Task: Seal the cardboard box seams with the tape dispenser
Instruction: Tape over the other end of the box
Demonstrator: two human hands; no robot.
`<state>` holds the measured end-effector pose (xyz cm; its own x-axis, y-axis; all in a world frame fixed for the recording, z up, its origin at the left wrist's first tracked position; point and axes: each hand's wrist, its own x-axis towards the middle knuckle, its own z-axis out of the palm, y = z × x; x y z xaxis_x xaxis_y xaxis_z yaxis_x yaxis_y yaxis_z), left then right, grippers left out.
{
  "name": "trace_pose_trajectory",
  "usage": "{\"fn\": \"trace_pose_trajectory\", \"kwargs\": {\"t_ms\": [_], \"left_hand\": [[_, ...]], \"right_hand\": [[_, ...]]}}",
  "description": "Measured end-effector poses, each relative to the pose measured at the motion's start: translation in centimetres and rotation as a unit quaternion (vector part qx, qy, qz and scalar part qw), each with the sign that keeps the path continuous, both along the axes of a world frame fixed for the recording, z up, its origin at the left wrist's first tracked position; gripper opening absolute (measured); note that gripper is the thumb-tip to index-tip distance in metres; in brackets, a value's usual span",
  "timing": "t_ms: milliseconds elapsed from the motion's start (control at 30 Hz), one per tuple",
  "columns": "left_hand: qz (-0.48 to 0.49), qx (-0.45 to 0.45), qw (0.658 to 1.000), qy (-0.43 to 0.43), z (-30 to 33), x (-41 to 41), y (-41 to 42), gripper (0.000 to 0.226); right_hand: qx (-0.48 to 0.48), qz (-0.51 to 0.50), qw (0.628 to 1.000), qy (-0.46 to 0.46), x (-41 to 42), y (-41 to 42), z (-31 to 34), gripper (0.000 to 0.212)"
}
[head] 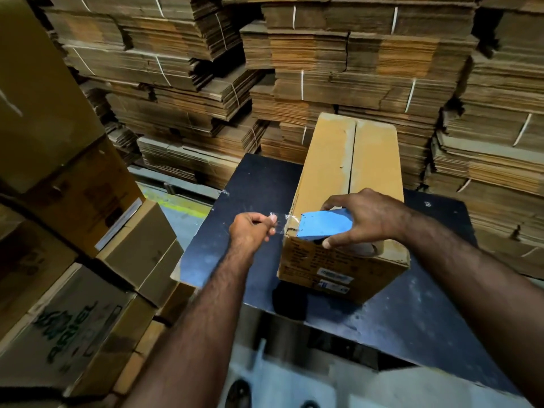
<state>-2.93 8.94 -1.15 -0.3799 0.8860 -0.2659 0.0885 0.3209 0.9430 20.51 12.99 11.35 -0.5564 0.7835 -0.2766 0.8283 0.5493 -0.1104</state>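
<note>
Fingers (338, 241) of the right hand (368, 216) are curling over a blue dispenser (325, 225), thumb low on its near side and the other fingers wrapping its far edge, so the hand is gripping it firmly against the near left corner of the box (347, 172). Across from it, the left hand (253, 229) is pinching the free end of the clear tape (282, 222) between thumb and curled fingers, and the strip is stretching taut from that pinch to the dispenser's front edge, crossing just above the box's top left edge. The box is lying lengthwise on a dark table (412, 304), running away from the person, its two top flaps meeting along a centre seam (353, 154) that is looking bare of tape over the stretch in view; whether tape is already sitting under the dispenser, I cannot tell. A printed label (332, 279) is showing on the near end face. Bundles of flat cardboard (338, 54), tied with white string, are standing in tall stacks behind the table, and made-up cartons (73, 231) are piling up on the left, one bearing green lettering.
</note>
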Motion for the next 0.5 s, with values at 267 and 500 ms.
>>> {"fn": "trace_pose_trajectory", "kwargs": {"t_ms": [267,500], "left_hand": [[-0.01,-0.021,0.998,-0.066,-1.9,-1.5,0.8,0.022],[-0.023,-0.068,0.988,-0.134,-2.5,-0.7,0.2,0.022]], "right_hand": [[-0.007,-0.017,0.997,-0.071,-4.2,0.3,0.6,0.081],[-0.036,-0.019,0.997,-0.071,-3.0,1.2,1.2,0.075]]}}
